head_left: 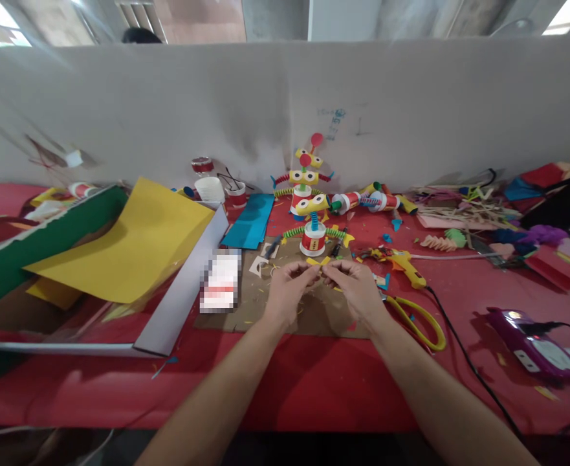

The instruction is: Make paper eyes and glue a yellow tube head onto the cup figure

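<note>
Both hands meet over a brown cardboard sheet (246,317). Between their fingertips is a small yellow paper piece (317,261), partly covered by the fingers. My left hand (289,288) pinches its left side, and my right hand (352,285) pinches its right side. Just beyond stands a paper-cup figure (312,241) with a red and white body, green folded-paper arms, a blue neck and a yellow head with eyes. A similar cup figure (302,194) with a red ball on top is behind it, and another red ball (316,140) rises at the back.
Left is an open box (182,285) holding yellow sheets (134,246). Blue paper (250,220) lies beside white cups (209,190). To the right are yellow-handled scissors (423,327), a yellow glue gun (408,268) with its black cord, a purple device (537,346) and craft sticks (459,210).
</note>
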The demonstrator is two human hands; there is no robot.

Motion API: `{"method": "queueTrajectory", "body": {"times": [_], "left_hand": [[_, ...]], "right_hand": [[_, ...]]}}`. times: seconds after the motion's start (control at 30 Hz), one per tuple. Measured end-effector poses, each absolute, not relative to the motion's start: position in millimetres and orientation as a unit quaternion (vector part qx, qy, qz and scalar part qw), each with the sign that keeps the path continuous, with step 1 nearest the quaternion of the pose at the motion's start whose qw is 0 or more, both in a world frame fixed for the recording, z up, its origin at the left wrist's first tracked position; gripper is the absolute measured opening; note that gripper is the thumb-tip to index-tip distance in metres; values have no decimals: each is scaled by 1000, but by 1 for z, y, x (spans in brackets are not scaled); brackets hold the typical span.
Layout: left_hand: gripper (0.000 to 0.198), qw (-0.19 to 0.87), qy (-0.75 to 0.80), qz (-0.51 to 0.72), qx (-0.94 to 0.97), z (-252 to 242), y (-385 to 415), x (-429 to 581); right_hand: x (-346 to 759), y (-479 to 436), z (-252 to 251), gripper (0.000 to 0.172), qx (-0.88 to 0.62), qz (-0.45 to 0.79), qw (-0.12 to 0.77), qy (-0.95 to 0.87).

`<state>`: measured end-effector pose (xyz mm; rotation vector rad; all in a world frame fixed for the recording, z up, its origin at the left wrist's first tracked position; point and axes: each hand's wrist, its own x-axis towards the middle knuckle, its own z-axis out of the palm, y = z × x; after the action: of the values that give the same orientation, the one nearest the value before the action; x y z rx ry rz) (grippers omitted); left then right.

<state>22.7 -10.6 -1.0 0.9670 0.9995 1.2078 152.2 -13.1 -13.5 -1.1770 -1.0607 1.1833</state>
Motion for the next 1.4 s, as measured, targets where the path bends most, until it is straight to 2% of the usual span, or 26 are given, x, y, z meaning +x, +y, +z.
{"method": "queueTrajectory", "body": {"times": [0.23,0.4,0.6,0.73,0.83,1.07,1.4], "left_hand": [[18,722,393,472,319,-2,-9,21],[18,662,418,502,367,-6,-10,22],[18,654,429,507,362,-10,-10,22],[15,645,421,534,349,-15,-8,23],[13,658,405,534,343,-15,-6,20],[5,780,352,452,252,-13,4,11],[12,738,404,434,322,-9,5,9]], "right_hand": [[154,-13,-12,19,-486,546,531,-429],[156,-13,-12,19,-504,520,513,-461],[155,-13,-14,17,-526,466,492,-514],[151,-12,-17,19,-498,482,514,-505],[149,-13,-17,20,-481,509,532,-476],[151,-10,-14,18,-437,605,533,-399],[154,-10,-12,19,-465,567,515,-444]]}}
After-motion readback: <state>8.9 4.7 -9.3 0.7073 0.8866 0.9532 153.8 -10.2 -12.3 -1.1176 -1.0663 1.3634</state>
